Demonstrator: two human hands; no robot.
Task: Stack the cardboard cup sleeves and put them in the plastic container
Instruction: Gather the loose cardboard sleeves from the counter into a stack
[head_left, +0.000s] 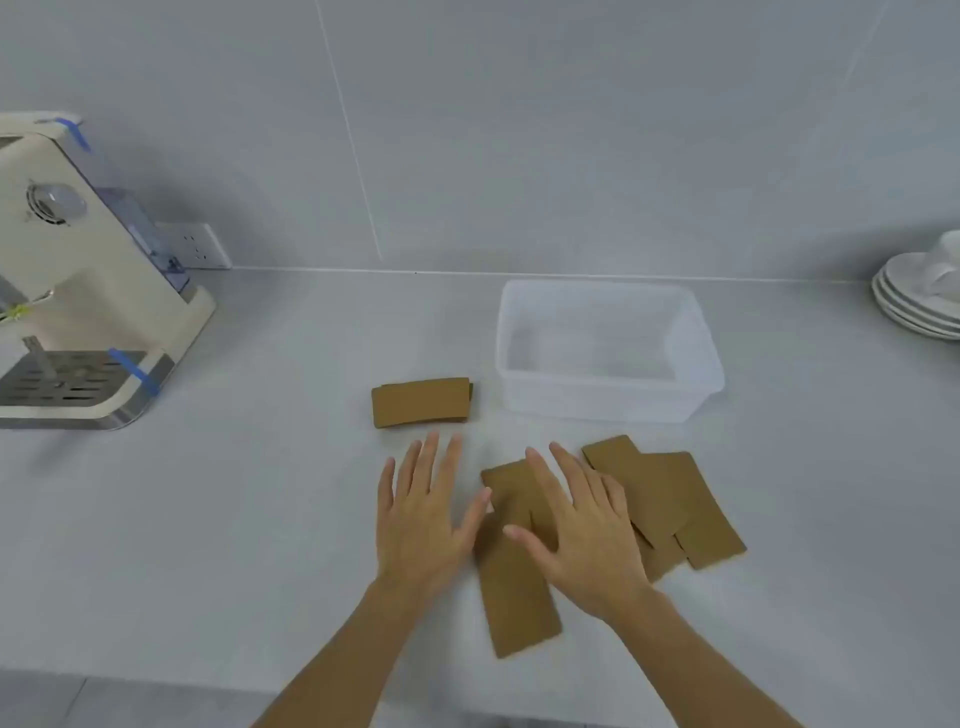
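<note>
A small stack of brown cardboard sleeves (421, 401) lies flat on the counter, left of the clear plastic container (696, 338), which holds nothing. More sleeves lie loose near me: a long one (517, 597) between my hands and several overlapping ones (670, 499) to the right. My left hand (423, 514) hovers flat with fingers spread, just below the stack and beside the long sleeve. My right hand (582, 530) rests open, palm down, over the loose sleeves, covering parts of them. Neither hand holds anything.
A cream coffee machine (78, 291) stands at the far left by a wall socket (200, 245). White saucers with a cup (924, 296) sit at the right edge. The grey tiled wall runs behind; the counter's front edge is near my forearms.
</note>
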